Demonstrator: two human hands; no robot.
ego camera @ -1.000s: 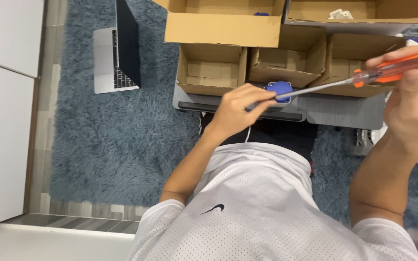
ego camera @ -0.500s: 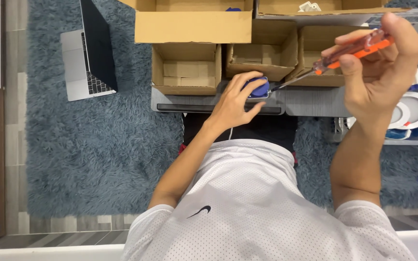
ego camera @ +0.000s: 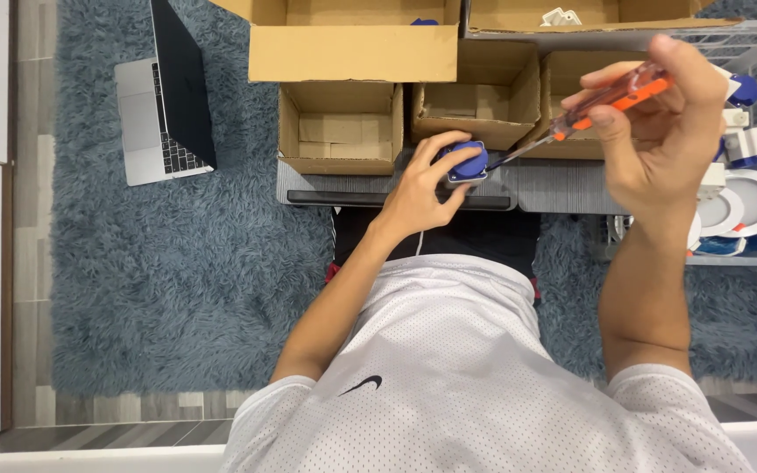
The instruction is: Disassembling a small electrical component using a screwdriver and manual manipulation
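My left hand (ego camera: 427, 184) grips a small blue and white socket-like part (ego camera: 465, 162) over the front edge of a grey board (ego camera: 554, 184). My right hand (ego camera: 659, 131) is raised to the right and holds an orange-handled screwdriver (ego camera: 611, 98). Its thin metal shaft slants down to the left, and the tip meets the blue part. Both forearms reach forward from my white mesh shirt (ego camera: 466, 368).
Several open cardboard boxes (ego camera: 343, 127) stand behind the board. An open laptop (ego camera: 164, 105) lies at the left on a blue shaggy rug (ego camera: 168, 271). A wire rack at the right holds round white fixtures (ego camera: 751, 201) and blue and white parts (ego camera: 751, 140).
The view has shifted, so everything sits further right and lower in the frame. My left hand keeps its hold on the blue part, and the screwdriver stays pointed at it.
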